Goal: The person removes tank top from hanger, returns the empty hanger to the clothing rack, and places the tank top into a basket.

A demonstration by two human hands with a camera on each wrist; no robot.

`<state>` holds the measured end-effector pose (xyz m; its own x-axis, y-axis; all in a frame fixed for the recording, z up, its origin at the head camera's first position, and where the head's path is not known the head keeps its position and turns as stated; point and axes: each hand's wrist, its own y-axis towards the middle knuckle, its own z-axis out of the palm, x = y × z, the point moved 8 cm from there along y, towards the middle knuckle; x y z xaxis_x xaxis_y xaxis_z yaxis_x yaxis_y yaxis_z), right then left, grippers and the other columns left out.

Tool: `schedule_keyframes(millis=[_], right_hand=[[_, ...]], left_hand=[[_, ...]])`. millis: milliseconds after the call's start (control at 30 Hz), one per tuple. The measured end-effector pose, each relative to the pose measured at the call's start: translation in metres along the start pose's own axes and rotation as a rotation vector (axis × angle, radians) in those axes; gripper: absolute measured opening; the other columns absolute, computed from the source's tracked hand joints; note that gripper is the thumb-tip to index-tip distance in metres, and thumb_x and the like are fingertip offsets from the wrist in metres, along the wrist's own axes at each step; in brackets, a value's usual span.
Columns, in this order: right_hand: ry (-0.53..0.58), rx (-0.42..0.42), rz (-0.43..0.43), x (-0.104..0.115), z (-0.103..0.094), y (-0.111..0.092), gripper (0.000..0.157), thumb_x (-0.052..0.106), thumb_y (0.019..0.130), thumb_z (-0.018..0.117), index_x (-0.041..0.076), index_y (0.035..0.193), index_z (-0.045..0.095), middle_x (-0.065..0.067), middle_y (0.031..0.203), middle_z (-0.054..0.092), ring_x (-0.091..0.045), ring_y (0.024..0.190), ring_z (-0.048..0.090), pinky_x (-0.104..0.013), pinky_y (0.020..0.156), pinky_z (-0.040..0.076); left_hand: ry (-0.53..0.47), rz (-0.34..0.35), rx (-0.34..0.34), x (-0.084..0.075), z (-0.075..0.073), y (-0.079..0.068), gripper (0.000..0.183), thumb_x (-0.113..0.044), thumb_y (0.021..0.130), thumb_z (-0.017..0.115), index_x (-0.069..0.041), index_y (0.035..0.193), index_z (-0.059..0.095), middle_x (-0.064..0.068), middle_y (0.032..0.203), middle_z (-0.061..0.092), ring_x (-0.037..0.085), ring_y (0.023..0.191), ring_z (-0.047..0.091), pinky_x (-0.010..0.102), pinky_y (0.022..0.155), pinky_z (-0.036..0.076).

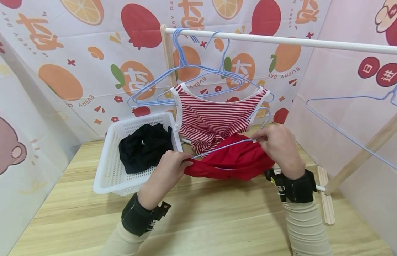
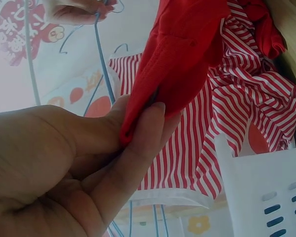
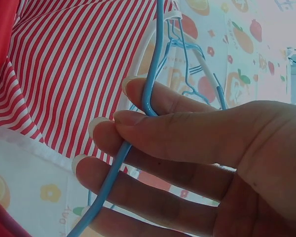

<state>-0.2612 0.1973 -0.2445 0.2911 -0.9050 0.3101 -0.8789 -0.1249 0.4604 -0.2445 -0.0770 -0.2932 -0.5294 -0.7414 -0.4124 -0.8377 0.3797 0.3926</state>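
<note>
A blue hanger [image 1: 228,145] slants between my two hands over a bunched red garment [image 1: 232,163]. My left hand [image 1: 168,169] pinches the garment's edge between thumb and fingers, right by one end of the hanger; the red cloth [image 2: 175,64] hangs folded from that grip in the left wrist view. With thumb and fingertips, my right hand [image 1: 280,147] holds the hanger near its hook, at the bend of the blue wire [image 3: 149,94] in the right wrist view. Just behind, a red-and-white striped tank top [image 1: 214,113] hangs from the rail on another hanger.
A white basket [image 1: 102,170] holding black clothing [image 1: 145,147] stands on the wooden table [image 1: 217,220] at left. Several blue hangers [image 1: 153,85] hang at the left of the white rail [image 1: 281,41], and one more hanger [image 1: 345,133] at the right, beside the rack's wooden leg [image 1: 368,153].
</note>
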Motion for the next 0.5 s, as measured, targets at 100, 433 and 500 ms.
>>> schedule_keyframes(millis=[100,433,500], right_hand=[[0.003,0.007,0.008,-0.0011,-0.0005,0.0005,0.021,0.002,0.091,0.070,0.015,0.095,0.085,-0.014,0.086,0.077,-0.033,0.088,0.065,-0.040,0.063,0.049],[0.010,0.012,0.017,-0.0038,-0.0010,0.0015,0.019,0.003,0.091,0.071,0.015,0.094,0.085,-0.015,0.085,0.076,-0.033,0.087,0.064,-0.041,0.063,0.049],[0.010,0.000,0.015,-0.0050,-0.0021,0.0019,0.018,0.004,0.091,0.071,0.014,0.095,0.085,-0.015,0.087,0.077,-0.034,0.087,0.066,-0.044,0.067,0.051]], left_hand=[[-0.001,-0.027,0.007,0.0019,-0.0001,0.0004,0.009,-0.002,0.090,0.076,-0.003,0.098,0.080,0.010,0.084,0.077,0.015,0.068,0.063,0.031,0.068,0.061],[-0.018,-0.065,0.035,0.0087,0.0014,0.0015,0.013,0.001,0.090,0.075,-0.003,0.101,0.080,0.012,0.090,0.078,0.017,0.070,0.064,0.032,0.069,0.062],[-0.005,-0.072,0.035,0.0104,0.0012,0.0021,0.011,0.002,0.090,0.075,-0.003,0.098,0.080,0.011,0.086,0.077,0.017,0.067,0.061,0.031,0.066,0.061]])
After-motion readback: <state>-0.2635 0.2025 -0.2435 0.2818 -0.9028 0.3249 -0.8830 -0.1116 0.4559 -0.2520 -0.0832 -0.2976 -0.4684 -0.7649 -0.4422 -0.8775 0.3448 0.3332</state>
